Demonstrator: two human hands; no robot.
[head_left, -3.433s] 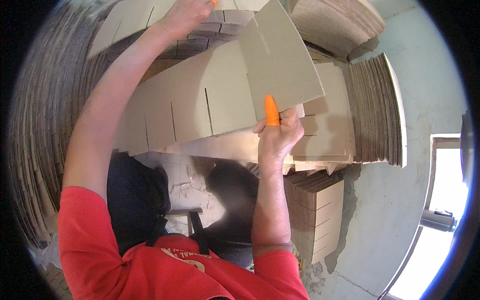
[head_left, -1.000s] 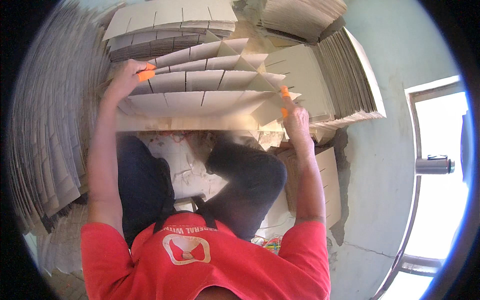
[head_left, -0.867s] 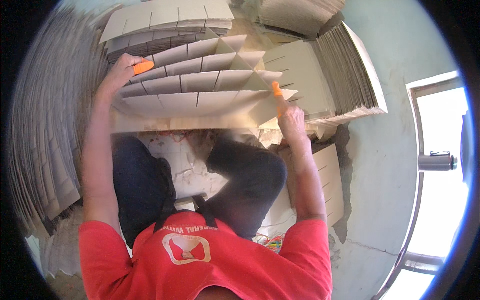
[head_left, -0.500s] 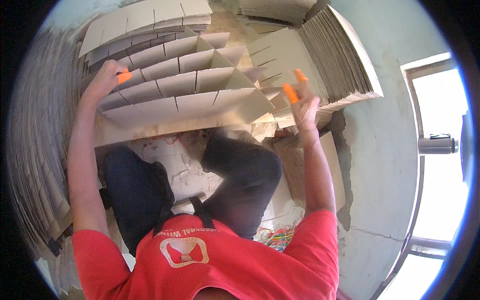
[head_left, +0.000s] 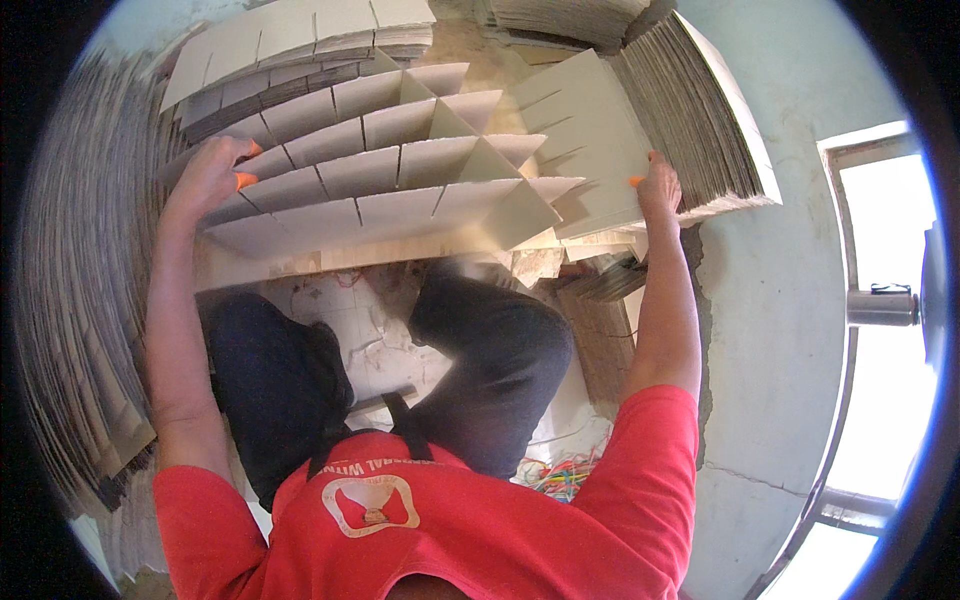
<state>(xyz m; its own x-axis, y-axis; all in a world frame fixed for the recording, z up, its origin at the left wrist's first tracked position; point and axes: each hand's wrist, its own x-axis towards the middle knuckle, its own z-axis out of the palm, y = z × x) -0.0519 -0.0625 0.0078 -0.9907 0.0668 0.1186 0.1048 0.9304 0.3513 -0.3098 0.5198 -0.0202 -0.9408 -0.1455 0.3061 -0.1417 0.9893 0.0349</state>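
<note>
An interlocked grid of slotted cardboard dividers (head_left: 400,213) stands on edge before me, several long strips crossed by one strip at the right. My left hand (head_left: 212,178), with orange finger covers, is closed on the left ends of the long strips. On the right, my right hand (head_left: 660,190), also with orange covers, pinches the near right edge of a flat slotted cardboard sheet (head_left: 590,130) on a pile. Its fingertips are partly hidden, so the thickness of its hold does not show.
A tall stack of cardboard sheets (head_left: 690,110) leans beside the wall at right. More slotted strips (head_left: 290,35) are piled behind the grid, and stacked cardboard (head_left: 80,270) fills the left side. Coloured cords (head_left: 560,475) lie on the floor by my right leg.
My right hand has moved right, from beside the crossing strip to the sheet pile's edge. The crossing strip now sits into the near long strip. My left hand's fingers have shifted slightly.
</note>
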